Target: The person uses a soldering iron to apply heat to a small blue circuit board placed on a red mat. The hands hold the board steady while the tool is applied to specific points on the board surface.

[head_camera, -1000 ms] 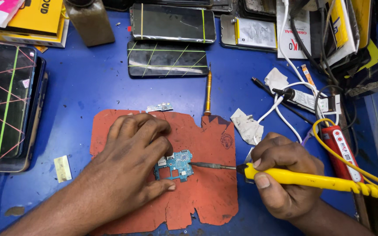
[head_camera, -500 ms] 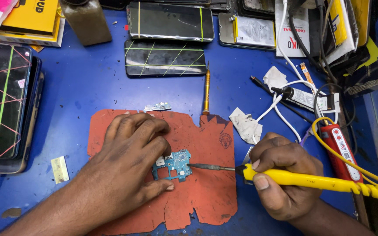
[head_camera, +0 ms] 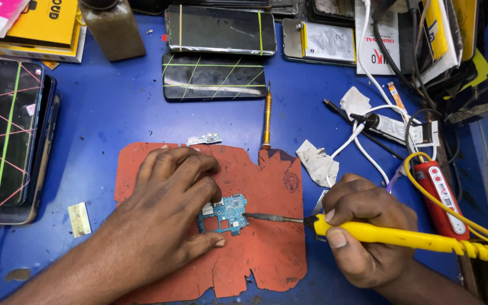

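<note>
On the blue table (head_camera: 103,113) lies one red mat (head_camera: 266,248), ragged at its edges, and my work sits near its middle. Above the mat I count two phones (head_camera: 214,76) with taped screens, one behind the other, and at the far left one more stack of phones (head_camera: 7,130) crossed with pink and green tape. One brown bottle (head_camera: 111,28) stands at the top. My left hand (head_camera: 165,209) lies flat on the mat, fingers spread and pressing down on one small blue board (head_camera: 224,213), pinning its left side without gripping it. My right hand (head_camera: 368,226) is clenched round one yellow iron (head_camera: 402,240), thumb on top of the handle; its metal tip (head_camera: 249,215) touches the board's right edge. One red tool (head_camera: 441,197) lies just beside that hand, one orange screwdriver (head_camera: 266,116) lies above the mat, one crumpled white scrap (head_camera: 317,162) lies just off the mat's right corner, and one tiny connector strip (head_camera: 204,139) lies at its top edge.
</note>
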Available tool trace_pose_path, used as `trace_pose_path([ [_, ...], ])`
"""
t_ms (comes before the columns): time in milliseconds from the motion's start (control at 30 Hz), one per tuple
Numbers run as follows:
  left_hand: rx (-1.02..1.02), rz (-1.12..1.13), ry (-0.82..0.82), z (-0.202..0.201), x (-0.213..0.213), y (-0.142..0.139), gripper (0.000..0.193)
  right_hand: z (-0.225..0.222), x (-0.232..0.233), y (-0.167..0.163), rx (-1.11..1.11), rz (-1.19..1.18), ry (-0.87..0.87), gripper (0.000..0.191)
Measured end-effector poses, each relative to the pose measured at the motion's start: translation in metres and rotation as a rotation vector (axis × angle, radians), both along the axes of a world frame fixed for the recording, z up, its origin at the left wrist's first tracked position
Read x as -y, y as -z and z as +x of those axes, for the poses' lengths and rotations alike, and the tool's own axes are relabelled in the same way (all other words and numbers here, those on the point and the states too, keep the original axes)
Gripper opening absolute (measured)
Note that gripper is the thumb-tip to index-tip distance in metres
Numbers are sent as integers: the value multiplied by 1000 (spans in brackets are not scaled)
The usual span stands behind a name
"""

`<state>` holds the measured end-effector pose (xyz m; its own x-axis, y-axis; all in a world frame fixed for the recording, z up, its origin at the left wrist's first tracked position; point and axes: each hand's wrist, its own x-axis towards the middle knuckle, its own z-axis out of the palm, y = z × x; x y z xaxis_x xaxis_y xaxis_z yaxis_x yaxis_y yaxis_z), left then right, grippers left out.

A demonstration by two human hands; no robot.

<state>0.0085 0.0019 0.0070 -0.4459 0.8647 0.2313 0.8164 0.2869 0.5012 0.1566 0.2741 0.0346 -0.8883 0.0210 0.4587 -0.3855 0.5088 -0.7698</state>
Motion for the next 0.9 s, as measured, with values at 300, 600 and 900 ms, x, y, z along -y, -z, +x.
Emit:
trace_pose_path([
  [300, -16, 0, -4, 0, 0, -1, 55, 0, 1, -1, 8, -14, -1, 14],
  [600, -6, 21, -3, 0, 0, -4, 55, -1, 1, -1, 4, -9, 5, 14],
  [900, 28, -3, -5, -1, -1, -2, 56, -1, 2, 1, -9, -10, 6, 14],
])
